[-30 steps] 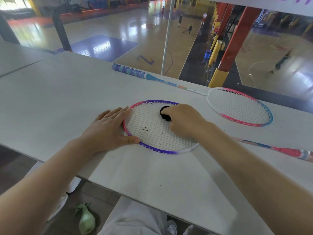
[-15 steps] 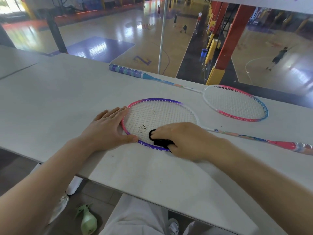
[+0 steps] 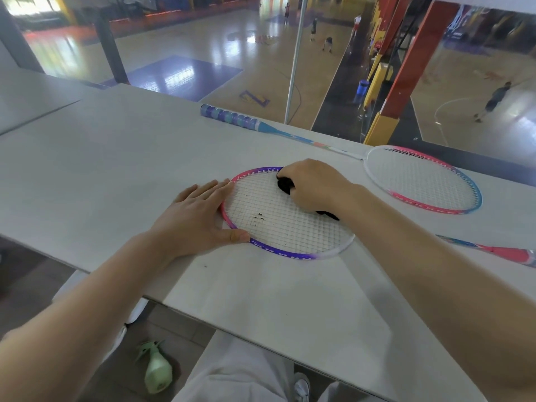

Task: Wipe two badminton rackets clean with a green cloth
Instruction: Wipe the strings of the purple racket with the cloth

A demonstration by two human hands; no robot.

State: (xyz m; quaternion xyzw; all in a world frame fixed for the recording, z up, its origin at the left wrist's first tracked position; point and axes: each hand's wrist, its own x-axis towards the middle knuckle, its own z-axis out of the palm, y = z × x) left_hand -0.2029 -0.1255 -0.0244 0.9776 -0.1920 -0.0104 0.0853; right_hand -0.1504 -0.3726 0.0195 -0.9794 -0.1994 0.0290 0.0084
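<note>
My right hand [image 3: 314,185] is gripping the dark-looking cloth [image 3: 284,184], scrubbing the strings just beside my flat, open left hand [image 3: 200,214], which is bracing the purple-pink racket [image 3: 285,252] against sliding.

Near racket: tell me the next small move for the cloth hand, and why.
Probably draw the right hand and its dark cloth down toward the dark specks on the near racket: they lie unwiped mid-strings, while the left hand steadies the frame.
</note>
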